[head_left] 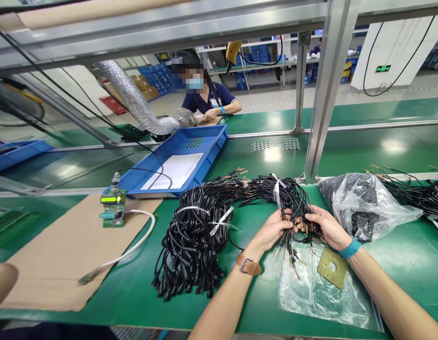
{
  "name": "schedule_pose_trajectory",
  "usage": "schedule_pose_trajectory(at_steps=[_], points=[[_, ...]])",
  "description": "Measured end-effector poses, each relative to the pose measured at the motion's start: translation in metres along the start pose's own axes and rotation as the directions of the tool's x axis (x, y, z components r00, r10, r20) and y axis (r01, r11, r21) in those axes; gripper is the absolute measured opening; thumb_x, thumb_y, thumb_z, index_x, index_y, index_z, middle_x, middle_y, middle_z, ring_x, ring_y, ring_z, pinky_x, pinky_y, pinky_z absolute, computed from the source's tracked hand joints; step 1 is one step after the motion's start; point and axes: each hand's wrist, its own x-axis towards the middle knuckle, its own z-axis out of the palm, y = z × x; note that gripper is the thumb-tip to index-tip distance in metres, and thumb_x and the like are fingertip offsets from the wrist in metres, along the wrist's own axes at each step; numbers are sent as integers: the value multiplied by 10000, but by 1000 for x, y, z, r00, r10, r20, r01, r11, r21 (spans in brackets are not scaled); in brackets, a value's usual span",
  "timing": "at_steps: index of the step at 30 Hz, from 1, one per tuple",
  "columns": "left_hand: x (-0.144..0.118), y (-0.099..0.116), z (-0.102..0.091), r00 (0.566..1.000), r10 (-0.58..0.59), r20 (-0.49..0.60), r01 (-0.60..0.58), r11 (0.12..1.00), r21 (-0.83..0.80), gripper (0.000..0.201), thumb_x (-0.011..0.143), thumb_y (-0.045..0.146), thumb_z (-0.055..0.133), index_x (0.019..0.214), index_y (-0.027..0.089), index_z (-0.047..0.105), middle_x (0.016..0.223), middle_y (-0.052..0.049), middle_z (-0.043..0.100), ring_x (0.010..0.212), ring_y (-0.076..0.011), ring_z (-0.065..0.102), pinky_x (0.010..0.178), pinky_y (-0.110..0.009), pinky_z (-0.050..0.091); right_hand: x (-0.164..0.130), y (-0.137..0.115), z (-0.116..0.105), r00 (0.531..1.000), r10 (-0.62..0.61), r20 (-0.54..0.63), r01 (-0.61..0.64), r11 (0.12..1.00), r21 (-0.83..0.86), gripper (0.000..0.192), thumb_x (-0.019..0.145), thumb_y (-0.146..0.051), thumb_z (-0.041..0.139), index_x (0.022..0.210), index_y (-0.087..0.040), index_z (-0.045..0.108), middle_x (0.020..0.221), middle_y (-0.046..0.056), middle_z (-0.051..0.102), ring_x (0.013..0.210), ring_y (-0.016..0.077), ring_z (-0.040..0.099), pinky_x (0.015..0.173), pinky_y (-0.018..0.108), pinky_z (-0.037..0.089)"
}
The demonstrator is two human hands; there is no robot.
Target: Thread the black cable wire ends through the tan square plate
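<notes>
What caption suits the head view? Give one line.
Both hands, left hand and right hand, grip a black cable bundle over a green workbench.

Single view, head-worn camera. Faces forward and down across the green bench [141,288] from the near edge. Close range: forearms enter from the bottom of the frame. Far field reaches a seated co-worker [208,97] opposite. No second view.

No wording can be read. A green exit sign [382,68] glows on the white wall, and the small tester's lit display [110,199] is too blurred to make out.
</notes>
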Motion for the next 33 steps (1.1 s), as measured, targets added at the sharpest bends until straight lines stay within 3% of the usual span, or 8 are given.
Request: schedule_pose_trajectory(at_steps=[5, 10, 18, 22, 27, 33], points=[[-1, 3, 1, 1000, -16, 6, 17, 1000, -21, 460, 641, 82, 714, 1056, 147, 528, 927, -60, 704, 714, -162, 690, 739, -288, 501, 0, 0, 2, 1000, -13, 14, 12, 1000, 21, 296, 763, -354, 763, 979, -215, 616, 854, 37, 749, 727, 221, 723, 740, 355, 549], [0, 5, 3, 999, -31, 30, 34, 993, -110, 365, 736, 266, 748, 1014, 133, 552, 897, -96, 706, 736, -206, 697, 724, -333, 525, 0, 0, 4, 1000, -22, -5, 22, 1000, 6, 375, 771, -453, 789, 994, -210, 610, 856, 37, 750, 714, 217, 717, 754, 376, 555], [2, -2, 3, 999, 30, -12, -30, 999, -14, 482, 707, 319, 870, 1020, 143, 549, 863, -57, 682, 726, -159, 666, 664, -264, 495, 3, 7, -4, 1000, -10, 11, 10, 1000, 10, 455, 776, -489, 813, 1079, -186, 659, 853, 40, 764, 749, 219, 714, 720, 343, 564], [3, -2, 1, 999, 2, -36, -3, 999, -45, 434, 714, 263, 835, 1014, 147, 544, 828, -37, 674, 682, -159, 679, 645, -258, 504, 2, 4, -15, 1000, -7, -22, 6, 1000, -14, 458, 852, -570, 711, 1070, -167, 716, 939, 61, 775, 895, 250, 707, 816, 362, 550], [3, 0, 2, 996, -8, -93, 0, 996, -86, 342, 740, 223, 776, 994, 142, 562, 789, -34, 659, 695, -185, 686, 653, -293, 538, -6, -7, -28, 998, 40, 48, -40, 999, -2, 562, 939, -645, 543, 1118, -155, 751, 1102, 124, 758, 1018, 265, 699, 959, 407, 509], [-1, 1, 5, 999, 51, -14, -52, 988, -146, 390, 767, 370, 837, 984, 127, 622, 940, -62, 682, 828, -175, 655, 747, -304, 550, -13, -7, -29, 991, 30, 131, -9, 988, -156, 663, 928, -739, 472, 1222, -208, 737, 1253, 122, 712, 1207, 291, 620, 1120, 495, 375]])
